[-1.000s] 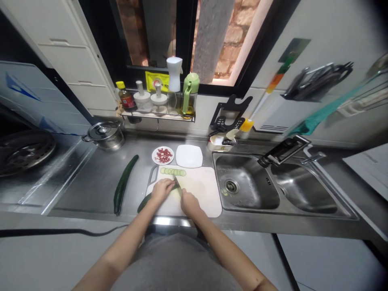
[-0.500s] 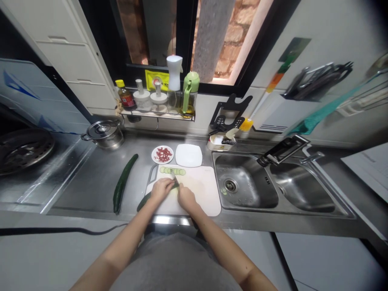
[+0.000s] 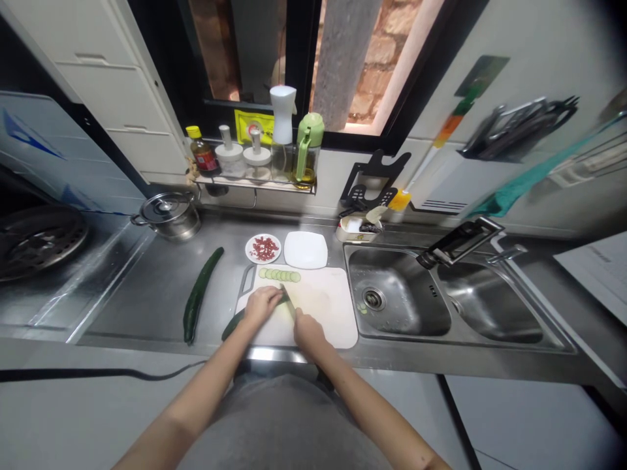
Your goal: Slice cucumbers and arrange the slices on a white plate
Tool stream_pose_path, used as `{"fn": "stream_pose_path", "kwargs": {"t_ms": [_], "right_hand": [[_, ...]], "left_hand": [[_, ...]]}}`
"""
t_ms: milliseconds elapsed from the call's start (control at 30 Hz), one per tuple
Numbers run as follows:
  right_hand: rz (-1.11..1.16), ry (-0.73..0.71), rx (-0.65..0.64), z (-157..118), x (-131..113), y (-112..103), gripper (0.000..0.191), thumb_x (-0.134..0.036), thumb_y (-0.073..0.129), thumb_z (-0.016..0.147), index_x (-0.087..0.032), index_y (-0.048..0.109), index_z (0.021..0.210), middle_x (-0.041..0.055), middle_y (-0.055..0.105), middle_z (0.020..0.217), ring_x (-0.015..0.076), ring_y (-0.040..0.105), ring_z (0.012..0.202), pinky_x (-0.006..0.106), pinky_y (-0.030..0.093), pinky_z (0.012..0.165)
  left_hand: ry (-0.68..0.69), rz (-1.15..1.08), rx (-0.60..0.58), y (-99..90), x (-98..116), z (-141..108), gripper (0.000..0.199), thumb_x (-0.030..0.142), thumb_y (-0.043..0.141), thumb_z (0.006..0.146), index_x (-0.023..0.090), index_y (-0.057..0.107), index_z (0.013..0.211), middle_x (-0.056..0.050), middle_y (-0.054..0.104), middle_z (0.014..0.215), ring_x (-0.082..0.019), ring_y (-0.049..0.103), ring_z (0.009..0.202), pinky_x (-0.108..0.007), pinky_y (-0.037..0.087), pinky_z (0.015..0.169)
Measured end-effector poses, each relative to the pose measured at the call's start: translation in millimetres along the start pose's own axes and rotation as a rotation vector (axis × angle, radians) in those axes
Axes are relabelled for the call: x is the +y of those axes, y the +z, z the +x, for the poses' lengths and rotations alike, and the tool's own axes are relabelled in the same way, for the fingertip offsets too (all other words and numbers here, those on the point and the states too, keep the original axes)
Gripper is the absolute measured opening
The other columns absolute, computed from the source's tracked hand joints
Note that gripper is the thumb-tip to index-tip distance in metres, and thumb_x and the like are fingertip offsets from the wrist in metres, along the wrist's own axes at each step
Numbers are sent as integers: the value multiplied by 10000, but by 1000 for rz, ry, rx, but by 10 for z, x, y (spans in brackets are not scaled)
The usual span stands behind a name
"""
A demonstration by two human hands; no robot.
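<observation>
My left hand (image 3: 262, 304) is closed round a dark green cucumber (image 3: 232, 324), whose uncut end sticks out at the left edge of the white cutting board (image 3: 337, 313). A knife (image 3: 288, 301) is held in my right hand (image 3: 309, 333), its blade slanting up and left beside the cut end of the cucumber. Several pale green slices (image 3: 279, 275) lie in an overlapping row along the top of the board. Left of the board, a second, whole cucumber (image 3: 200, 297) rests on the steel counter.
Behind the board stand a plate of chopped red pieces (image 3: 263, 249) and a white square plate (image 3: 305, 250). A lidded pot (image 3: 169, 217) sits back left, and the double sink (image 3: 399, 294) lies right. Bottles (image 3: 281, 140) line a shelf above.
My right hand has moved slightly right and down with the knife, whose blade is now off the slice row. My left hand stays on the cucumber.
</observation>
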State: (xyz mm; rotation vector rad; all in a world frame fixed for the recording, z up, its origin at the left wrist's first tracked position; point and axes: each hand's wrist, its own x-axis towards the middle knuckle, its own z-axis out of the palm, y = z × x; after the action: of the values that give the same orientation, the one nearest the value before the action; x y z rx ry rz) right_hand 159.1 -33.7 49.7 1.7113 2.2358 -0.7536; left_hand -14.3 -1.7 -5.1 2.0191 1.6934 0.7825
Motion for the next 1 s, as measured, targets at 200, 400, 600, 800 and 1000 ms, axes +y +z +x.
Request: {"fn": "stream_pose_path", "kwargs": {"t_ms": [200,400,600,800,1000], "right_hand": [[0,4,-15,43,-30,-38,340,-72,337,881,-133,468,1189,163,653,998,219,634,981,303,451,790],[7,10,-24,158,-122,-138,353,-55,332,871,-128,457,1193,165,655,1015,225,631,1002,310,452,789],[5,16,-10,108,-88,-99,355,-57,327,872,-132,468,1188,165,660,989,229,636,991,316,456,787],[0,16,-15,8,-26,-10,343,-65,337,878,-134,473,1185,159,654,990,216,629,999,298,444,798],[5,14,-26,86,-57,-11,347,-61,340,877,-129,468,1192,162,654,999,216,628,1005,301,446,802]], "left_hand": [[-1,1,-10,8,-12,6,215,312,516,900,229,713,922,-47,714,941,-187,628,899,-294,461,817],[9,4,2,21,-16,6,217,313,517,901,236,717,935,-42,716,961,-187,628,925,-296,458,839],[-5,-8,1,8,-10,6,218,317,521,900,234,718,942,-44,717,956,-187,626,921,-294,459,834],[-8,-9,-2,-10,4,6,209,315,524,897,232,715,920,-43,715,947,-188,626,909,-296,461,823],[-9,-4,-3,-3,5,5,202,305,525,895,239,713,928,-40,716,956,-190,628,919,-296,458,832]]}}
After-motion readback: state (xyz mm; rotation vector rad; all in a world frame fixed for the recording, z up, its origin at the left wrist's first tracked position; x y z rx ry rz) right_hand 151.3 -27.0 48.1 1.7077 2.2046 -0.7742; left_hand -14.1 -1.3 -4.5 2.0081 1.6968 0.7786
